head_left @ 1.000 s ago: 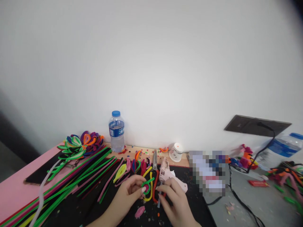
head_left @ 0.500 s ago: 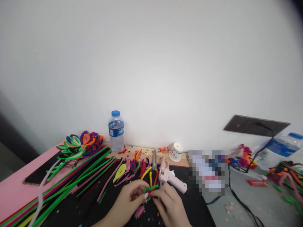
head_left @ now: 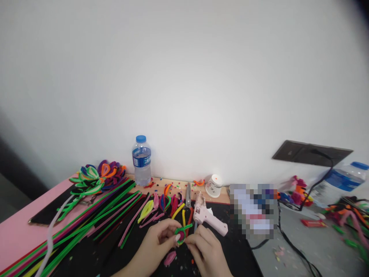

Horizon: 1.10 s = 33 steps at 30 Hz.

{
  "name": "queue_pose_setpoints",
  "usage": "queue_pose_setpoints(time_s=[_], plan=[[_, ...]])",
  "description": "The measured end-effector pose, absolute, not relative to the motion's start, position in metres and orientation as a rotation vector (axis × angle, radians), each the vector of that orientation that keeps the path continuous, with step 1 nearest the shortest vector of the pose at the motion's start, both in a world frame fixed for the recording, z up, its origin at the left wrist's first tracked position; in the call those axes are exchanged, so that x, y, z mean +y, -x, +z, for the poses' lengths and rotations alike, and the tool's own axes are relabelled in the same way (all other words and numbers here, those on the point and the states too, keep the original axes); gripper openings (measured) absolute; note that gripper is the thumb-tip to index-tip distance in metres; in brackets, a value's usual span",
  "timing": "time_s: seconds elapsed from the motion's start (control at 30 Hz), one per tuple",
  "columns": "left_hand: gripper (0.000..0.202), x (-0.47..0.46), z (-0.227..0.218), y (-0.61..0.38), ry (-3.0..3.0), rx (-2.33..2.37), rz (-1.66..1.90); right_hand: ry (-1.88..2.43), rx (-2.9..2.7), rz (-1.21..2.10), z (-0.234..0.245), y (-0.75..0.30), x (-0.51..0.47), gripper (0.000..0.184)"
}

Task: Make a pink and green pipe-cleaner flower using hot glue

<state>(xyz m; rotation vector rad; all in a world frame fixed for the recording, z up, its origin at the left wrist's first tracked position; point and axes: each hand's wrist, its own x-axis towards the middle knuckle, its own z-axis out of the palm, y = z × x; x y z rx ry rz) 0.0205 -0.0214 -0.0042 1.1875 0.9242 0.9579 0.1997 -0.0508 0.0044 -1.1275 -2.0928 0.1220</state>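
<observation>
Right hand (head_left: 208,247) shifted left, now beside green-magenta piece (head_left: 181,234). Left hand (head_left: 158,242) pinches piece over mat (head_left: 238,246); right fingertips bunched, hold unclear. Risk: stray right knuckles could bump gun (head_left: 211,221) lying just beyond.

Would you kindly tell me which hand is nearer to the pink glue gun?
The right hand, just in front of the glue gun; the left hand is farther left.
</observation>
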Motion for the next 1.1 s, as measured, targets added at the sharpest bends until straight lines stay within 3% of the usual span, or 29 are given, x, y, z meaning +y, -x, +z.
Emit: queue_pose_setpoints(time_s=[1.1], plan=[[0.015,-0.0203,-0.003,-0.0185,-1.184,0.96,1.005,1.079,-2.157,0.335,0.0,-0.2015,-0.0501,0.02]])
